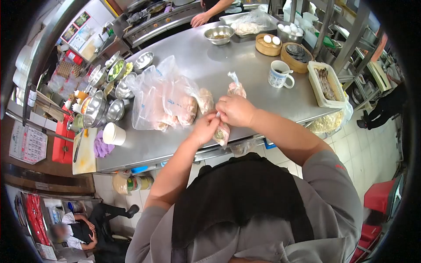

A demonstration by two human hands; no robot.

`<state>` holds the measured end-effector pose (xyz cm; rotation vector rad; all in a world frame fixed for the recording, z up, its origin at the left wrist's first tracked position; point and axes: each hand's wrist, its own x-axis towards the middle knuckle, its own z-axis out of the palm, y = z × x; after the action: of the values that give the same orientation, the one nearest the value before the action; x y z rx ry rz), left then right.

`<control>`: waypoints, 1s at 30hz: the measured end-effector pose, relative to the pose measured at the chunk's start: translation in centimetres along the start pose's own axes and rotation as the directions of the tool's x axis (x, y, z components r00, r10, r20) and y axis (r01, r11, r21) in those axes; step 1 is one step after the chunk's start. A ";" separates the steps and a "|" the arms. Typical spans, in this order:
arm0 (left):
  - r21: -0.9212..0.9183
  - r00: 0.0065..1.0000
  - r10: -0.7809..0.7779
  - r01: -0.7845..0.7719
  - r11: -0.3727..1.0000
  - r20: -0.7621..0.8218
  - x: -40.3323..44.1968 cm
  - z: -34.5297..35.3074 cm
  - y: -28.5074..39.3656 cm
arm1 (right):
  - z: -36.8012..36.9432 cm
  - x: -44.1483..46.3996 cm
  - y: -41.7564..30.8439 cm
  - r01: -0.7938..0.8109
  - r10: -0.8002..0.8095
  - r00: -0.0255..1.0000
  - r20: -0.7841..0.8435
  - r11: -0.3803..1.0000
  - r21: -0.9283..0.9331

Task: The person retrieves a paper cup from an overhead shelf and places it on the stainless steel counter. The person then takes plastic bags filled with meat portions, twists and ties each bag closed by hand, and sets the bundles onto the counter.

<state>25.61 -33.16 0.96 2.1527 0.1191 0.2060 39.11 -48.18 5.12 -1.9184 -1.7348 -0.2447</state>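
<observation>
At the near edge of the steel table, my left hand (206, 127) pinches the top of a small clear bag (221, 135) with pale and greenish food inside. My right hand (234, 109) is closed on the same gathered bag neck, touching my left fingers. The bag hangs below both hands. Just beyond my right hand lies a tied bag of food (237, 89). Left of my hands, large clear bags (160, 96) rest on the table beside several filled bags (186, 109) of pinkish food.
Steel bowls (95, 109), a white tub (114, 134) and a cutting board (85, 151) with a knife stand left. A mug (280, 74), bamboo steamers (296, 57) and a white basket (326, 84) are right. A person's hand (201, 19) is across the table; another person sits lower left.
</observation>
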 end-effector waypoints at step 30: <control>0.045 0.939 -0.096 0.117 0.992 -0.331 -8.4 0.9 -2.1 | -2.4 -9.0 7.3 -0.597 0.841 0.537 -0.074 0.440 0.671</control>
<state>17.50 -34.06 -2.17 2.1516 0.4393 0.5035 45.22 -57.40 0.92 -1.7759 -0.4446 0.2092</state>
